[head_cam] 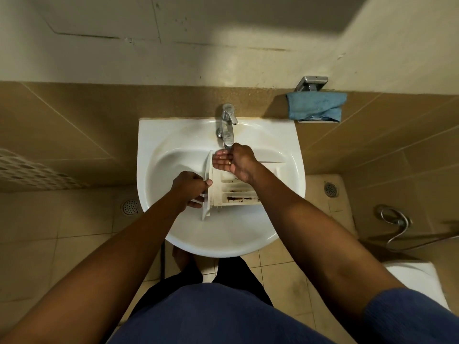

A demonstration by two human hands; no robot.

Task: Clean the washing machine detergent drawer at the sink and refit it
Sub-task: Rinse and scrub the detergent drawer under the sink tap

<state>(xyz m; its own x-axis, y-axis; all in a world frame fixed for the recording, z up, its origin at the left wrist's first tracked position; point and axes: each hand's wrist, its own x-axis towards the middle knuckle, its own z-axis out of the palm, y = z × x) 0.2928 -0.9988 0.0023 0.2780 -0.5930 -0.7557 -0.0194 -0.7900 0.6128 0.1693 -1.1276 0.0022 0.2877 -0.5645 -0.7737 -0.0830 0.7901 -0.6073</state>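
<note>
Left hand [190, 192] grips front panel of detergent drawer [238, 193] in sink [171, 127]; right hand [234, 161] loosely cupped, holding nothing, just under tap [227, 127] spout; brown residue in compartments.

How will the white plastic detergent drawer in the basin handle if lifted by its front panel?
The white plastic detergent drawer looks moulded with thin dividers, so probably stiff and light. Gripped by the left hand at its front panel only, the long body would likely tip down. Lying below the chrome tap, it may be wet and slippery.

Blue top [223, 316], dark trousers [239, 276], ring [230, 163] on right hand [239, 161].
</note>
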